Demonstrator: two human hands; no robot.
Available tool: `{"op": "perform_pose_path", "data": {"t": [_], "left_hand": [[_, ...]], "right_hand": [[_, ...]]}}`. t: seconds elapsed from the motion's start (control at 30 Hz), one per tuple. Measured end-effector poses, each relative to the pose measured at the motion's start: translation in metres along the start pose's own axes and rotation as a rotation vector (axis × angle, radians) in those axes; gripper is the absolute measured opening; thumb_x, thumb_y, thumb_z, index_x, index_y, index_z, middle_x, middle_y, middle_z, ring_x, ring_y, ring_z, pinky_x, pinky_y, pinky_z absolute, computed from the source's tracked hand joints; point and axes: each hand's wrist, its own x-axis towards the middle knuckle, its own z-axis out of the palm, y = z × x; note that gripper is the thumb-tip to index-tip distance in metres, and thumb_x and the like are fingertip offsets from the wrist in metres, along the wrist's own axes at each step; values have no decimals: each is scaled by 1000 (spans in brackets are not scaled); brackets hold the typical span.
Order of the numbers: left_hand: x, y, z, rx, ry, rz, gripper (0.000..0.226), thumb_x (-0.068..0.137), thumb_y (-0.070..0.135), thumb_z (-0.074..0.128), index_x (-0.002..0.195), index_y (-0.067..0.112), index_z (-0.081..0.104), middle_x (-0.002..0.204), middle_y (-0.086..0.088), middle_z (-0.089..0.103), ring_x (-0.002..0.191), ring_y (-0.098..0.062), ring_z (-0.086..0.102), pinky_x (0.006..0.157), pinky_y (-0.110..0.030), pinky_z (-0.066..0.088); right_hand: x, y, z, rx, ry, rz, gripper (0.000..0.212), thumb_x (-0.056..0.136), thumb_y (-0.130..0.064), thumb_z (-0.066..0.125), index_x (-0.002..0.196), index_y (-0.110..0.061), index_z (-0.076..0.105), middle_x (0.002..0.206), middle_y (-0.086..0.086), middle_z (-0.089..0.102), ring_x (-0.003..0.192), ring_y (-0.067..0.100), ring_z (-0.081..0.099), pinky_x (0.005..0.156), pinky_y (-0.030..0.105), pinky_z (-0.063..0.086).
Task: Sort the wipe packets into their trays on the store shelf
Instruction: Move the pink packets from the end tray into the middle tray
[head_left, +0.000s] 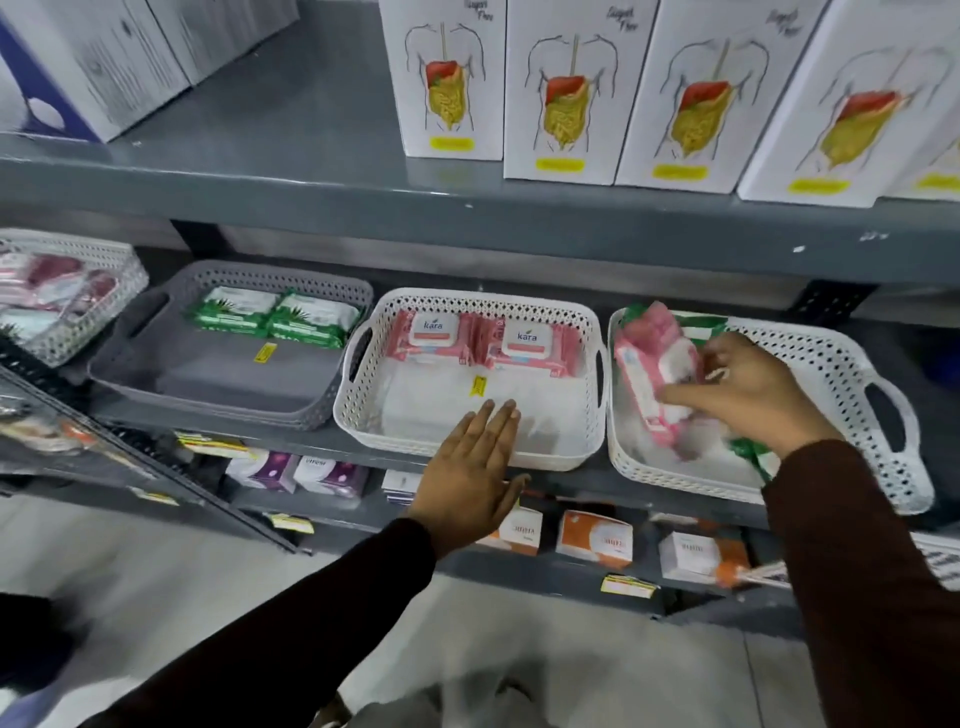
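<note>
Three trays stand side by side on the middle shelf. The grey tray (156, 358) holds two green wipe packets (272, 316) at its back. The white middle tray (363, 395) holds two pink wipe packets (485, 340) at its back. The white right tray (852, 374) holds mixed pink and green packets. My right hand (748, 389) grips a tilted pink packet (657, 374) inside the right tray; green packets (748, 454) show beneath it. My left hand (475, 467) hovers flat, fingers together, holding nothing, at the middle tray's front rim.
White boxes with a stomach drawing (561, 93) line the upper shelf, whose grey edge (467, 208) overhangs the trays. Another white basket (78, 291) of packets sits far left. Small boxes (595, 538) fill the lower shelf.
</note>
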Motion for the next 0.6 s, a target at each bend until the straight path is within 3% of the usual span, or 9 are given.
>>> {"op": "perform_pose_path", "data": {"t": [0.07,0.17,0.23,0.3,0.4,0.5,0.6], "left_hand": [[1,1,-1,19,-33,-74,72,100,51,29,153,3,18,161,-13,15,150,-28,8,121,-44,15],[0,0,-2,36,-55,-116,75,100,54,27,154,3,14,162,-13,11,150,-29,3,121,-47,14],[-2,1,-2,52,-56,-126,77,100,55,30,154,2,13,163,-14,8,150,-30,0,121,-47,12],[-4,1,-3,77,-65,-136,79,99,56,30,153,2,13,162,-14,7,150,-30,-1,121,-46,11],[-6,1,-4,99,-89,-138,79,99,59,26,153,2,13,162,-14,9,150,-30,0,120,-46,10],[-6,0,-2,105,-98,-144,79,99,60,25,153,3,16,161,-14,11,150,-31,3,119,-46,10],[-6,0,-1,95,-107,-135,79,99,60,26,153,3,18,161,-14,14,149,-33,5,120,-50,17]], "right_hand": [[-1,-26,17,107,6,-71,61,53,-51,86,102,-29,58,95,-4,73,80,19,74,75,46,62],[4,-61,59,69,34,-142,67,59,-60,81,110,-26,54,94,-6,71,78,14,71,73,38,60],[11,-76,91,32,66,-167,68,68,-54,82,117,-20,49,95,-2,66,79,16,65,71,32,55],[21,-76,122,-30,64,-183,66,76,-43,81,123,-15,45,102,8,66,86,26,66,75,35,56],[37,-58,157,-257,-16,-148,47,94,-17,61,134,-4,40,115,22,67,104,37,68,78,35,52],[38,-52,157,-241,-40,-157,28,96,-16,59,119,-2,51,107,20,69,101,36,68,80,36,52],[26,-46,130,-80,60,-220,15,90,-26,65,97,-14,60,87,6,70,80,29,67,70,35,52]]}}
